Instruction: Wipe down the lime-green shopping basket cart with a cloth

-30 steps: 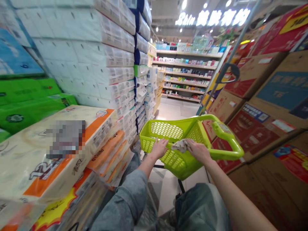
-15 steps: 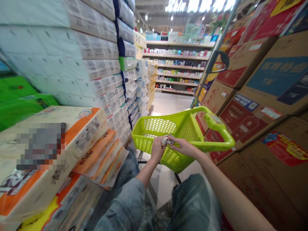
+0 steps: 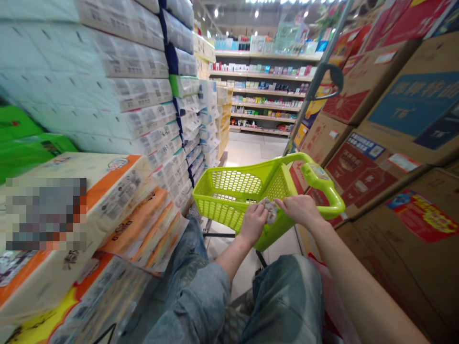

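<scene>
A lime-green shopping cart basket [image 3: 229, 212] with mesh sides stands in front of my knees, its handle to the right. My left hand [image 3: 255, 220] has its fingers bent around a crumpled whitish cloth or tissue [image 3: 269, 211] at the basket's near side. Just to the right, my right hand [image 3: 299, 209] is over the near rim, fingers curled in, thumb side toward the crumpled piece. Whether it holds anything is hidden.
Stacked tissue packs [image 3: 143, 95] rise on the left, with a cream and orange pack [image 3: 103, 191] nearer me. Cardboard cartons [image 3: 405, 114] line the right side. A metal pole with a grey handle [image 3: 326, 81] leans beyond the cart. Stocked shelves [image 3: 265, 88] stand behind.
Both hands have moved right along the basket's near side, the crumpled piece going with my left hand. My right hand has come away from it and curled. The view has shifted slightly.
</scene>
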